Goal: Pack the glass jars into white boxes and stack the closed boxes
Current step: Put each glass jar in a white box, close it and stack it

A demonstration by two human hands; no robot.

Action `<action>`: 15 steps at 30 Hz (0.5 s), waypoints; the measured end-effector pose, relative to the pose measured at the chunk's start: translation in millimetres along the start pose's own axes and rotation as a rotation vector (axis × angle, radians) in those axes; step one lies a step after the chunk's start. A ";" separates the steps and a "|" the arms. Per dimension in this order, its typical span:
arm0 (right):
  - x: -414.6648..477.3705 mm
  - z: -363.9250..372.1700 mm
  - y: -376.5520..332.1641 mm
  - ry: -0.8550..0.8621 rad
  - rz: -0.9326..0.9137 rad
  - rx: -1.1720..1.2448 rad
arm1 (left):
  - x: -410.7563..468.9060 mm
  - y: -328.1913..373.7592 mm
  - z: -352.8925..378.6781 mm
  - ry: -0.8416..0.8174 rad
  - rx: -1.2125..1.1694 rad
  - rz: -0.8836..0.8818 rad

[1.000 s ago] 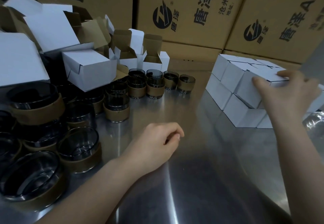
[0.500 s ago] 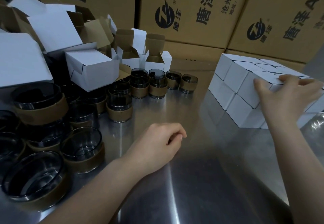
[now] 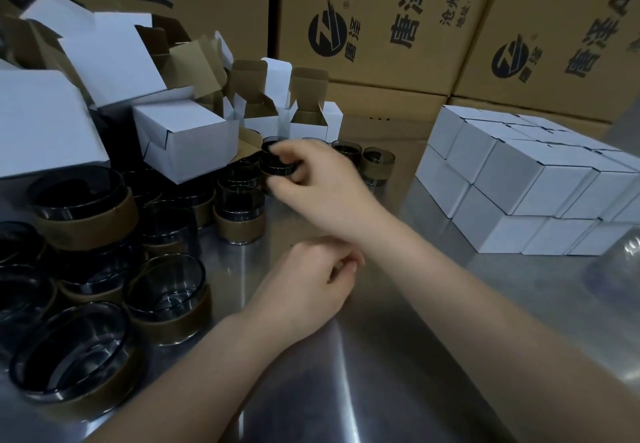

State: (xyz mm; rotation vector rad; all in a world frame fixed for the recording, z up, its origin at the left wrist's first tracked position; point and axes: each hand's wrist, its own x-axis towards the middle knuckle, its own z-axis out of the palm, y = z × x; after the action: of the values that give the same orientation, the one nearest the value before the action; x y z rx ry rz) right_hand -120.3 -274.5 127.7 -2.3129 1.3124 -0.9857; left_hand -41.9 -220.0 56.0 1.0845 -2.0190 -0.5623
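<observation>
A dark glass jar (image 3: 273,160) is sitting in the back row of the jar cluster, just in front of the open white boxes (image 3: 187,141), and it appears to be resting on top of another jar. The right hand (image 3: 322,186) is reaching across to it from the right, with its fingers curling over the rim and its thumb coming in underneath, so the jar is being pinched between them. Motion blur is softening the fingertips, so the exact contact is hard to read.

The left hand (image 3: 308,286) is lying on the steel table (image 3: 398,356) nearer the person, just below the right wrist, with its fingers loosely curled and nothing in them.

The other jars (image 3: 239,214), each wearing a brown band, are crowding the left side of the table, several stacked two high. The closed white boxes (image 3: 519,179) are standing well apart on the right, packed touching one another in two layers. Large brown cartons (image 3: 381,26) with black printing are lining the back.
</observation>
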 end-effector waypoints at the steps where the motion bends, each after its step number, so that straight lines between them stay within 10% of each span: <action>1: 11.6 9.1 -6.0 -0.035 0.029 0.045 | -0.4 -0.6 -0.8 -0.006 0.000 -0.004; 15: 103.4 57.1 -24.0 -0.080 0.324 0.450 | 0.3 -3.7 -9.9 0.057 -0.003 -0.085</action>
State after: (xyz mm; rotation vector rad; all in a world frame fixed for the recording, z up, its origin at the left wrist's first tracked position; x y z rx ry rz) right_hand -29.8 -352.6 143.0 -1.7247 1.2306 -0.9511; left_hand -32.3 -222.6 59.8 1.1762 -1.9293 -0.5717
